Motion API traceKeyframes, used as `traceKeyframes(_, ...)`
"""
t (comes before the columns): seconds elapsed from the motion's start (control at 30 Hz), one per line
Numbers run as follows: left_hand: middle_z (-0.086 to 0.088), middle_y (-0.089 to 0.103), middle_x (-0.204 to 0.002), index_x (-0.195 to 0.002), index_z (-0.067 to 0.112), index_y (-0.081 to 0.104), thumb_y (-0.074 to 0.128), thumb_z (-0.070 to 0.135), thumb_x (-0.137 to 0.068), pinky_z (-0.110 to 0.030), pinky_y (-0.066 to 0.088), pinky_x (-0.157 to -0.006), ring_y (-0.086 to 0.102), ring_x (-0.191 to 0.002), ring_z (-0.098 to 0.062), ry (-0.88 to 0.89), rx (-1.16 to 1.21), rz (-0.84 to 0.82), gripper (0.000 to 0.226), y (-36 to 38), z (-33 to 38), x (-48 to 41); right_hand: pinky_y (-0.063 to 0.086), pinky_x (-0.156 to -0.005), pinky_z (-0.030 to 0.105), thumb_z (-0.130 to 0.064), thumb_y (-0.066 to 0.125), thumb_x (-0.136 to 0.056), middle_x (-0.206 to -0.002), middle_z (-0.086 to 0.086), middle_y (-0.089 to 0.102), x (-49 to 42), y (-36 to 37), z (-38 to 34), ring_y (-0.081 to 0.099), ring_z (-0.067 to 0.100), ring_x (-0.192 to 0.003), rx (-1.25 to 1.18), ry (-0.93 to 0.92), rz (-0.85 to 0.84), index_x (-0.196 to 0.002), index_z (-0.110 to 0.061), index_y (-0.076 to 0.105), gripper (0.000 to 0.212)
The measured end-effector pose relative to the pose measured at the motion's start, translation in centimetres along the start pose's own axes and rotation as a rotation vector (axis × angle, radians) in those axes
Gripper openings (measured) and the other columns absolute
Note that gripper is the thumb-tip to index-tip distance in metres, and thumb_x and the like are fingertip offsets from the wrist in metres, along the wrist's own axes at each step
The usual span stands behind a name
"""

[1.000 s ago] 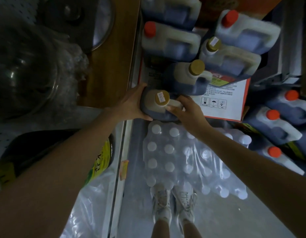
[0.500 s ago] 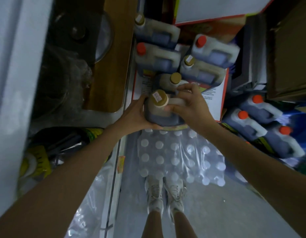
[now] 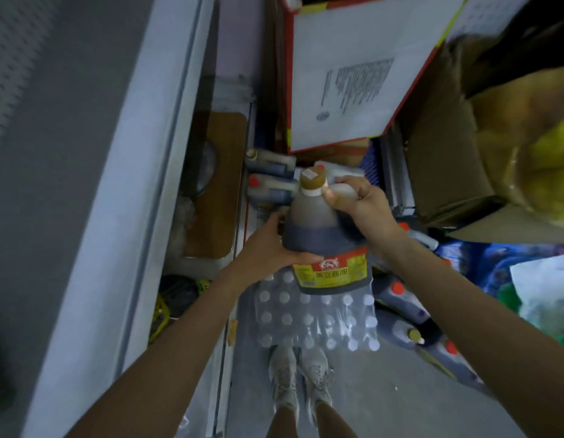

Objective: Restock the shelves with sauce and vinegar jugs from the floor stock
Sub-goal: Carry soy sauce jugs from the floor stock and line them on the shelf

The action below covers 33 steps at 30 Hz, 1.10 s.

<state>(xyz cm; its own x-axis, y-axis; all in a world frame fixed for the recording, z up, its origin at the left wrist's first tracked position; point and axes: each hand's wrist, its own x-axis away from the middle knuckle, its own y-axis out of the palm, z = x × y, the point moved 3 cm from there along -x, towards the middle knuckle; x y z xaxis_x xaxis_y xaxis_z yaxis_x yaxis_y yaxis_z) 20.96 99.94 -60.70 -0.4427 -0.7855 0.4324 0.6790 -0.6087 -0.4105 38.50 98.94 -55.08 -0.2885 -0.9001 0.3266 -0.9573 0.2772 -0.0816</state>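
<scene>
Above floor stock (image 3: 272, 188), sauce jug (image 3: 312, 226) held aloft: right hand (image 3: 366, 210) curled round handle, left hand (image 3: 268, 248) gripping body; heavy jug could slip if grip loosens

Bottle pack: shrink-wrapped block of small white-capped bottles (image 3: 315, 314), lying on the floor at lower centre.
Shoes: pair of pale lace-up sneakers (image 3: 301, 380), bottom centre, toes just beside the pack's near edge.
Carton: large white box (image 3: 353, 74) with red edges and a block of small print, top centre, tilted.
Cardboard box: plain brown (image 3: 445, 172), right of the carton.
Bag: yellow-green, blurred (image 3: 546, 153), upper right edge.
Wooden panel: brown, round-cornered (image 3: 217, 184), left of centre.
Floor: smooth grey (image 3: 385, 403), bottom right.
</scene>
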Motion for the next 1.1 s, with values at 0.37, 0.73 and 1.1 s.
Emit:
traceKeyframes(0.37, 0.004, 0.049, -0.136, -0.142, 0.01, 0.034, 0.077, 0.063, -0.063, -0.033, 0.043, -0.103, 0.048, -0.128, -0.016, 0.192, 0.125, 0.299, 0.105, -4.7, 11.0, 9.7, 0.039, -0.081, 0.006, -0.005, 0.075, -0.074, -0.104, -0.003, 0.042, 7.2, -0.1, -15.5, 0.047, -0.004, -0.097, 0.121, -0.333, -0.204, -0.072, 0.003, 0.065, 0.013)
traceKeyframes(0.73, 0.002, 0.055, -0.129, -0.133, 0.024, 0.038, 0.086, 0.027, -0.054, -0.024, 0.05, -0.091, 0.057, -0.113, -0.013, 0.302, 0.399, 0.381, 0.093, -11.3, 23.3, 14.7, 0.048, -0.066, 0.018, -0.025, 0.087, -0.059, -0.098, -0.001, 0.054, 13.1, -1.6, -31.8, 0.06, 0.004, -0.075, -0.268, -0.415, -0.143, -0.077, -0.011, 0.062, 0.034)
traceKeyframes(1.1, 0.008, 0.072, -0.092, -0.102, 0.035, 0.053, 0.081, 0.053, -0.034, -0.031, 0.058, -0.072, 0.071, -0.083, -0.011, 0.554, 0.585, 0.527, 0.076, -17.8, 35.8, 21.5, 0.051, -0.068, 0.024, -0.052, 0.068, -0.065, -0.093, 0.005, 0.063, 19.2, -2.7, -46.3, 0.062, 0.014, -0.093, -0.284, -0.561, -0.139, -0.097, -0.011, 0.061, 0.053)
